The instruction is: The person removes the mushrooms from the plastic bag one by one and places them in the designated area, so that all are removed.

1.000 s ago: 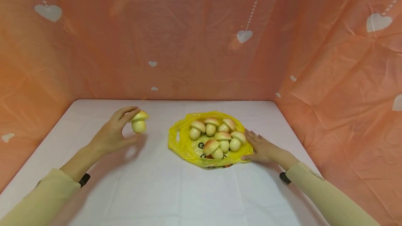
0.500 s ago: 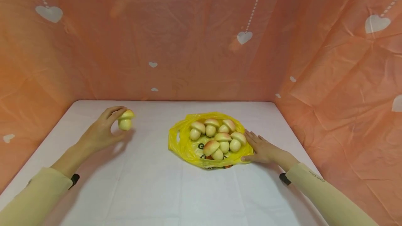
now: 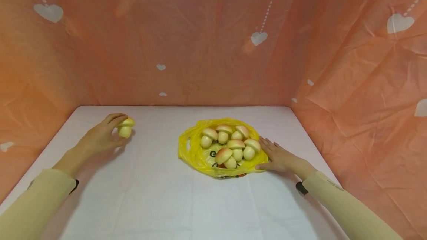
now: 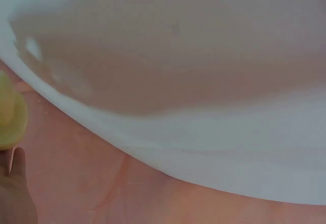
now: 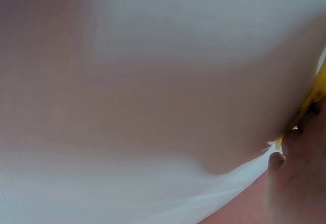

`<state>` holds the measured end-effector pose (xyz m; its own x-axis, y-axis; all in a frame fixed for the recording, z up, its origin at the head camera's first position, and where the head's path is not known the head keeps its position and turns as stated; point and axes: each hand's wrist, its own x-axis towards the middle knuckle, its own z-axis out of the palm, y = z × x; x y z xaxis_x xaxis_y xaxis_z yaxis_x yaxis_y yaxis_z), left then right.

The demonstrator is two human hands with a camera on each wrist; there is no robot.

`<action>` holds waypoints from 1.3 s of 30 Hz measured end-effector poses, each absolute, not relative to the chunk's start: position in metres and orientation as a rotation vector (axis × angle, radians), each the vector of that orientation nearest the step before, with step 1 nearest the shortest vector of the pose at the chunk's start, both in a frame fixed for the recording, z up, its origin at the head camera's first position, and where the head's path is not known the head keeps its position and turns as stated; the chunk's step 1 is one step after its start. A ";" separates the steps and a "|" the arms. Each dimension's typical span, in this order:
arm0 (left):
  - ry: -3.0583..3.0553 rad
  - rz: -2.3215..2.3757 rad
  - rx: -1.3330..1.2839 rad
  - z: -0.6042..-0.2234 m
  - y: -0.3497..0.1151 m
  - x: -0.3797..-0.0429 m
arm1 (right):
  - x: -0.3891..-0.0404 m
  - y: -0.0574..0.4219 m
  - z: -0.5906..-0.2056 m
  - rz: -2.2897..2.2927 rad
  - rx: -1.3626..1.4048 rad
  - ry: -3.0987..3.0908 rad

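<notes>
My left hand [image 3: 98, 137] grips a toy-like mushroom [image 3: 125, 128] with a pale stem and yellowish cap, over the left part of the table. In the left wrist view, part of this mushroom [image 4: 9, 113] shows at the far left edge, above the fingers. A yellow plastic bag [image 3: 190, 158] lies flat right of the middle, and several more mushrooms [image 3: 224, 156] with pinkish caps rest on it. At the bag's right edge my right hand [image 3: 281, 158] lies with its fingers stretched out, touching the plastic. The right wrist view shows the fingers beside yellow plastic [image 5: 318, 89].
A white cloth covers the table [image 3: 160, 203]. An orange curtain [image 3: 213, 47] with white hearts stands behind it and along both sides. Shadows of both arms fall on the cloth.
Carrying the mushroom, my left hand has moved left. My right hand, the bag and the mushrooms on it have stayed in place.
</notes>
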<state>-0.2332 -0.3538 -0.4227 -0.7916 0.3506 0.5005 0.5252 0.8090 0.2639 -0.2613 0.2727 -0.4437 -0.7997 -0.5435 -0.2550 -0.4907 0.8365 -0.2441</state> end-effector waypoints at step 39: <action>-2.847 -0.557 -0.580 -0.427 -0.370 -0.247 | -0.261 0.273 -0.444 -0.246 -0.754 2.703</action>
<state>-0.2475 -0.3700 -0.4270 -0.9070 0.3402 0.2484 0.4087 0.8533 0.3238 -0.2614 0.2729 -0.4438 -0.8081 -0.5283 -0.2605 -0.4726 0.8455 -0.2487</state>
